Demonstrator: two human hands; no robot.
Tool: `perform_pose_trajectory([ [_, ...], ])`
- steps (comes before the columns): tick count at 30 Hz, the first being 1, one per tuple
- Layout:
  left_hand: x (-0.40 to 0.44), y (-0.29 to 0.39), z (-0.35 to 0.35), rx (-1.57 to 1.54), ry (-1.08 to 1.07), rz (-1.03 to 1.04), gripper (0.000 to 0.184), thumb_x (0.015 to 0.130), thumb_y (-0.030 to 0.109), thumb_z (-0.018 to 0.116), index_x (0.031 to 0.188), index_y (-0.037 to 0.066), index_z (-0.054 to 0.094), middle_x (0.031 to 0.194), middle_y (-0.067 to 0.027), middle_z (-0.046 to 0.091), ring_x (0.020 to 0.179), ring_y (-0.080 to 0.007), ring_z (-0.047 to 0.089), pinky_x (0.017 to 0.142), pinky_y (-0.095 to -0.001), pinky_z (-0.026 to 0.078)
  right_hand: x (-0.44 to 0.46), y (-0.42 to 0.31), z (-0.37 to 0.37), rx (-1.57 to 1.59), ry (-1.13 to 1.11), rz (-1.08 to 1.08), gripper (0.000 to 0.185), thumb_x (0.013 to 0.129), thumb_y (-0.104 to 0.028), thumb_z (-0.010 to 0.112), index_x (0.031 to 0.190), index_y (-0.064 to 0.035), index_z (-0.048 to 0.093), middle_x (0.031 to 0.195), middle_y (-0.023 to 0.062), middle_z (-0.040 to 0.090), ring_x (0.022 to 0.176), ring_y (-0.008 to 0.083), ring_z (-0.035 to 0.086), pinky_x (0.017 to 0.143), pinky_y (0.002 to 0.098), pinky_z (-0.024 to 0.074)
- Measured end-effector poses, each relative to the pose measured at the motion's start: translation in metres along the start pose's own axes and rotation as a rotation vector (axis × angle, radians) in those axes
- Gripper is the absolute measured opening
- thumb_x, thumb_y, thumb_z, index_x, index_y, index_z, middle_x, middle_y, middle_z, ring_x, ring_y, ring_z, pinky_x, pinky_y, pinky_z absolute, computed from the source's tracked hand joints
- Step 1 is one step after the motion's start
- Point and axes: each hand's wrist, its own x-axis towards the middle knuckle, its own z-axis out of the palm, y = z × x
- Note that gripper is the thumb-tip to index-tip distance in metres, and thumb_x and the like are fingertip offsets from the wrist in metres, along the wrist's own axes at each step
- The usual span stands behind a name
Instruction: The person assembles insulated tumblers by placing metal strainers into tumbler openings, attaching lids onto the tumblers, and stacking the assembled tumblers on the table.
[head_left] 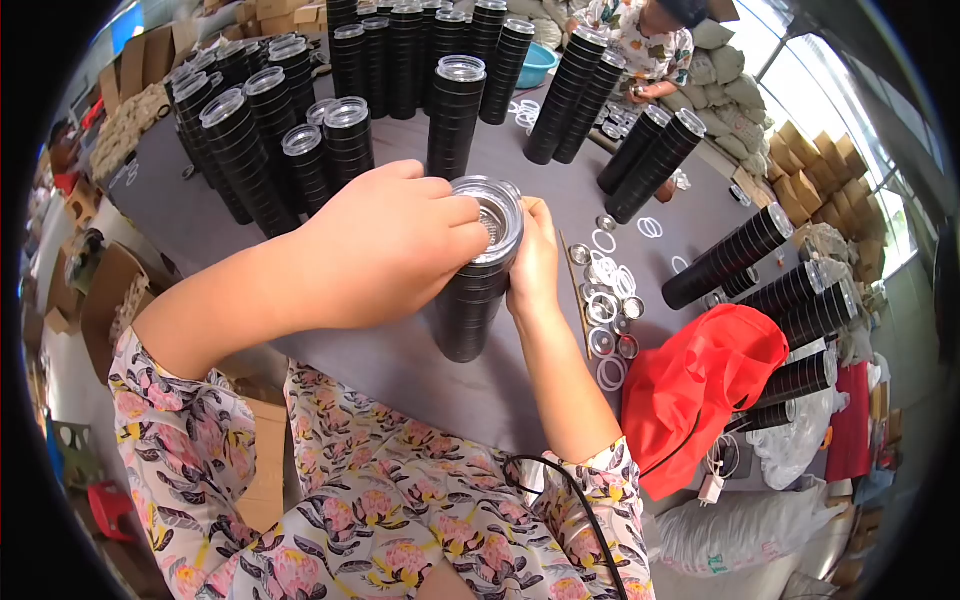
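A tall column of stacked black lids (468, 318) stands on the table in front of me, tilted in the view. Its topmost lid is clear (510, 240), with a perforated metal disc (492, 228) inside. My left hand (410, 235) is over this top, its fingers curled down into the opening at the rim. Those fingertips and whatever they pinch are hidden. My right hand (535, 255) wraps the column's right side just below the clear rim. Behind it stands another black column (455, 125), apart from my hands.
More black columns (250, 150) crowd the back left and right. Loose white sealing rings (605, 270) and metal discs lie right of my forearm, beside a thin stick (577, 300). A red cloth bag (700, 390) covers the right edge. Another person (650, 45) works across the table near a blue basin (538, 65).
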Motion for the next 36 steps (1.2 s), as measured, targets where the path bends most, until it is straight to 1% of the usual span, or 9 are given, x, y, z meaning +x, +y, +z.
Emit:
perform_pose_trajectory([
  [3, 0.004, -0.001, 0.000, -0.025, -0.050, 0.000, 0.007, 0.079, 0.010, 0.061, 0.084, 0.007, 0.057, 0.075, -0.0064, 0.053, 0.072, -0.0253, 0.053, 0.067, -0.0361, 0.039, 0.001, -0.011, -0.004, 0.125, -0.074, 0.159, 0.015, 0.097, -0.020, 0.044, 0.097, -0.0063, 0.049, 0.086, 0.0024, 0.055, 0.072, 0.0088, 0.053, 0.068, 0.0227, 0.0435],
  [5, 0.008, -0.006, -0.001, -0.085, -0.104, -0.041, 0.007, 0.079, 0.010, 0.061, 0.084, 0.007, 0.057, 0.074, -0.0068, 0.053, 0.073, -0.0254, 0.054, 0.068, -0.0367, 0.040, -0.003, -0.015, -0.006, 0.311, -0.016, 0.021, 0.014, 0.097, -0.019, 0.043, 0.099, -0.0063, 0.049, 0.092, 0.0048, 0.059, 0.074, 0.0112, 0.056, 0.070, 0.0251, 0.0455],
  [11, 0.006, 0.001, 0.023, -0.332, 0.206, -0.121, 0.010, 0.084, 0.010, 0.059, 0.091, 0.003, 0.062, 0.081, -0.0067, 0.060, 0.072, -0.0227, 0.057, 0.065, -0.0327, 0.044, -0.029, -0.015, 0.006, 0.019, 0.132, -0.368, 0.015, 0.100, -0.019, 0.039, 0.102, -0.0045, 0.044, 0.092, 0.0022, 0.048, 0.082, 0.0076, 0.048, 0.076, 0.0243, 0.0436],
  [15, 0.000, -0.008, 0.028, -1.054, 0.369, -0.519, 0.020, 0.091, 0.015, 0.056, 0.102, 0.001, 0.064, 0.084, 0.0020, 0.060, 0.071, -0.0065, 0.052, 0.063, -0.0220, 0.042, -0.031, -0.019, 0.005, -0.081, 0.097, -0.423, 0.012, 0.099, -0.012, 0.038, 0.103, -0.0012, 0.042, 0.097, 0.0050, 0.047, 0.091, 0.0099, 0.051, 0.081, 0.0263, 0.0445],
  [17, -0.008, -0.016, 0.031, -1.284, 0.594, -0.594, 0.019, 0.091, 0.015, 0.055, 0.101, 0.002, 0.065, 0.084, 0.0018, 0.060, 0.071, -0.0072, 0.052, 0.064, -0.0219, 0.042, -0.032, -0.022, 0.004, -0.083, 0.016, -0.388, 0.012, 0.099, -0.010, 0.038, 0.105, 0.0000, 0.041, 0.099, 0.0065, 0.048, 0.097, 0.0120, 0.054, 0.082, 0.0275, 0.0450],
  [21, -0.057, -0.029, 0.080, -0.731, 0.586, -0.599, 0.017, 0.090, 0.013, 0.055, 0.098, 0.001, 0.063, 0.083, -0.0009, 0.059, 0.073, -0.0102, 0.052, 0.066, -0.0248, 0.043, -0.029, -0.031, -0.015, -0.413, -0.029, -0.750, 0.008, 0.090, -0.004, 0.052, 0.097, 0.0002, 0.050, 0.111, 0.0157, 0.058, 0.103, 0.0201, 0.056, 0.087, 0.0337, 0.0445],
  [25, -0.119, -0.027, 0.156, -0.322, 0.306, -0.559, 0.012, 0.083, 0.009, 0.058, 0.092, 0.003, 0.063, 0.089, -0.0102, 0.061, 0.081, -0.0287, 0.058, 0.072, -0.0385, 0.045, -0.043, -0.070, -0.029, -0.962, -0.395, -0.955, 0.014, 0.075, -0.002, 0.064, 0.086, -0.0068, 0.057, 0.103, 0.0056, 0.065, 0.100, 0.0288, 0.057, 0.092, 0.0415, 0.0388],
  [31, -0.148, -0.023, 0.199, -0.154, -0.159, -0.585, 0.016, 0.079, 0.011, 0.062, 0.094, 0.006, 0.063, 0.097, -0.0107, 0.062, 0.090, -0.0303, 0.057, 0.079, -0.0409, 0.043, -0.042, -0.089, -0.019, -1.340, -0.516, -0.780, 0.012, 0.080, -0.013, 0.063, 0.091, -0.0101, 0.062, 0.096, 0.0015, 0.065, 0.108, 0.0289, 0.054, 0.099, 0.0529, 0.0305],
  [36, -0.107, -0.007, 0.145, -0.371, 0.280, -0.358, 0.029, 0.076, 0.010, 0.064, 0.105, 0.007, 0.061, 0.108, -0.0123, 0.061, 0.093, -0.0295, 0.057, 0.077, -0.0383, 0.044, -0.043, -0.101, -0.017, -1.423, -0.631, -0.682, 0.016, 0.086, -0.017, 0.057, 0.097, -0.0093, 0.065, 0.099, 0.0031, 0.066, 0.112, 0.0313, 0.052, 0.106, 0.0592, 0.0182],
])
